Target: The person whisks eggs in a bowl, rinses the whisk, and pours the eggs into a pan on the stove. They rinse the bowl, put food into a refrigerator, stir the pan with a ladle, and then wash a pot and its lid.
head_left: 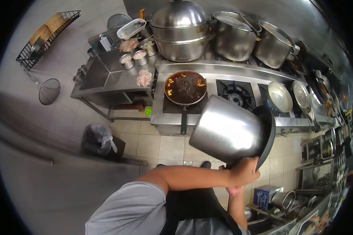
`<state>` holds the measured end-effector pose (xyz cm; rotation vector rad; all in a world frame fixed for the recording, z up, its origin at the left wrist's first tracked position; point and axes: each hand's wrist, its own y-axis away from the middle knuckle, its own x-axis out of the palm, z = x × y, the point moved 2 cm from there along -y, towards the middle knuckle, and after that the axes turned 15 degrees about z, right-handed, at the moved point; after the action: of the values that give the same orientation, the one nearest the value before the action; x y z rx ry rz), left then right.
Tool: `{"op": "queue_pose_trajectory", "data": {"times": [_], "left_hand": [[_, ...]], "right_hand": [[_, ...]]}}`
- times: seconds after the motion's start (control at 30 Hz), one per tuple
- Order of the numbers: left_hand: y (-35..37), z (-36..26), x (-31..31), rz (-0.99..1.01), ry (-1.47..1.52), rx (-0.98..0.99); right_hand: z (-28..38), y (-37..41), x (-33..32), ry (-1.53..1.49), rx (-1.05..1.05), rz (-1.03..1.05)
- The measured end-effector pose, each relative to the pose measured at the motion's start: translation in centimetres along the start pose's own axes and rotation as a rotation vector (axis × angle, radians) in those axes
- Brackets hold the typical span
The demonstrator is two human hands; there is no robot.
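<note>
A large steel pot (pixel 229 131) is tilted on its side in front of the stove, its base toward the left. Against its right end is a dark round pan or lid (pixel 270 135). My left hand (pixel 245 172) is closed at the lower edge of this dark piece, below the pot. Partly hidden behind it, my right hand (pixel 234 190) has its fingers bent around something that I cannot make out. Left of the pot, a frying pan of dark red-brown sauce (pixel 185 87) with yellow pieces sits on the stove, handle toward me.
Steel pots (pixel 233 41) and a domed steamer (pixel 180 33) line the stove's back. A bare burner (pixel 235 96) and a shallow pan (pixel 280 97) are on the right. Raw meat (pixel 144 78) lies by the sink (pixel 102 70). A bin (pixel 102 139) stands lower left.
</note>
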<state>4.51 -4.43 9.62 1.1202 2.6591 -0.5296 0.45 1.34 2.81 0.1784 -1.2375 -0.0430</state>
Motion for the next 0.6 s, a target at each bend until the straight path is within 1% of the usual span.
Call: {"op": "queue_pose_trajectory", "data": {"times": [0.03, 0.07, 0.1, 0.13, 0.17, 0.2, 0.23, 0.3, 0.33, 0.37, 0.4, 0.43, 0.5, 0.57, 0.6], "left_hand": [[-1.8, 0.0, -1.8, -0.043, 0.019, -0.030], [-3.5, -0.9, -4.4, -0.039, 0.087, -0.160], [-5.2, 0.5, -5.8, -0.191, 0.052, -0.035], [-6.8, 1.4, -7.9, -0.147, 0.198, -0.076], [-8.3, 2.9, -9.4, -0.177, 0.313, -0.037], [-9.8, 4.2, -10.9, -0.206, 0.252, 0.015], [-11.5, 5.2, -12.2, -0.321, 0.278, 0.108], [-13.3, 7.4, -15.0, -0.232, 0.344, -0.090], [-13.9, 8.8, -16.0, -0.283, 0.191, -0.234], [-14.6, 10.0, -16.9, -0.325, 0.039, -0.374], [-15.6, 10.4, -18.0, -0.221, 0.258, -0.538], [-16.5, 17.3, -17.2, -0.240, 0.320, -0.501], [-17.9, 18.3, -18.0, -0.217, 0.494, -0.521], [-19.1, 20.7, -18.1, -0.216, 0.567, -0.564], [-19.6, 21.5, -18.1, -0.233, 0.580, -0.565]], "right_hand": [[2.0, -2.2, 1.6, -0.030, 0.008, 0.015], [3.8, -4.2, 2.8, -0.062, 0.012, 0.027], [5.2, -5.8, 3.1, -0.092, 0.017, 0.039], [7.5, -8.3, -3.8, -0.080, 0.047, 0.002], [9.1, -9.9, -1.9, -0.059, -0.001, -0.034], [10.7, -12.3, -1.8, -0.028, 0.000, -0.070], [12.3, -14.6, -1.8, 0.004, 0.001, -0.103], [14.7, -18.6, -1.2, 0.186, -0.084, -0.126], [16.0, -20.7, -2.0, 0.257, -0.111, -0.173], [17.6, -22.7, -3.5, 0.295, -0.082, -0.262], [19.3, -25.3, -6.1, 0.368, -0.093, -0.316], [20.7, -27.5, -7.9, 0.438, -0.113, -0.378], [22.0, -30.9, -6.2, 0.633, -0.206, -0.400], [23.7, -35.1, -8.4, 0.802, -0.327, -0.464], [24.0, -35.7, -6.2, 0.870, -0.301, -0.499]]}}
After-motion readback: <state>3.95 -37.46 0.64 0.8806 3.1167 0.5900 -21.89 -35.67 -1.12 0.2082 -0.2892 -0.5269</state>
